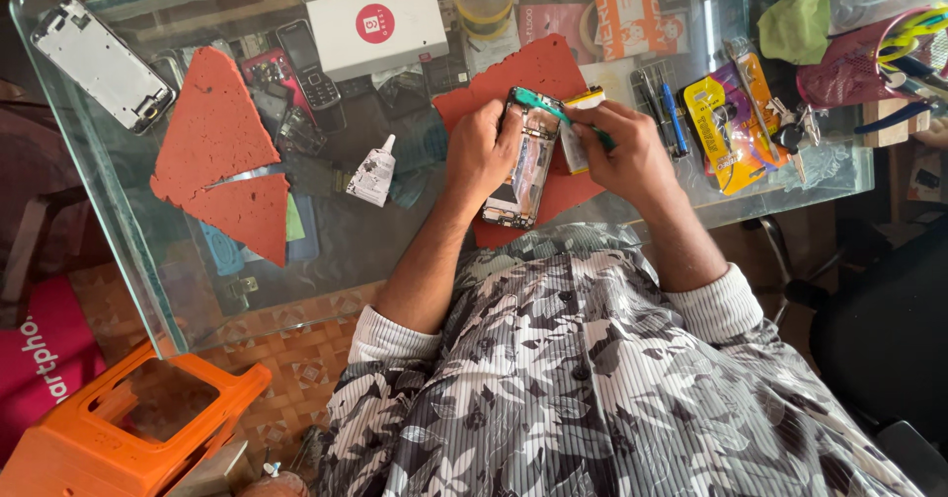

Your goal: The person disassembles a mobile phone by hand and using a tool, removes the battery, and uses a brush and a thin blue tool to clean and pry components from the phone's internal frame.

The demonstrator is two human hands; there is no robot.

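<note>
The left hand [481, 152] is gripping an opened smartphone with exposed circuitry [523, 161], lying on a red foam mat [538, 68] on the glass surface [128, 250]. The right hand [627, 152] is closed around a green plastic pry tool [553, 110], touching the phone's far end, beside a white-and-yellow battery [581, 127].

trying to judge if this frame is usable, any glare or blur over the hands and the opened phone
Head view: even daylight, soft shadows; the left hand, right hand and opened phone are fairly sharp; reflections sit on the glass table along its far edge, clutter showing through it; wide-lens bending at the corners; the patterned shirt is close but legible.
</note>
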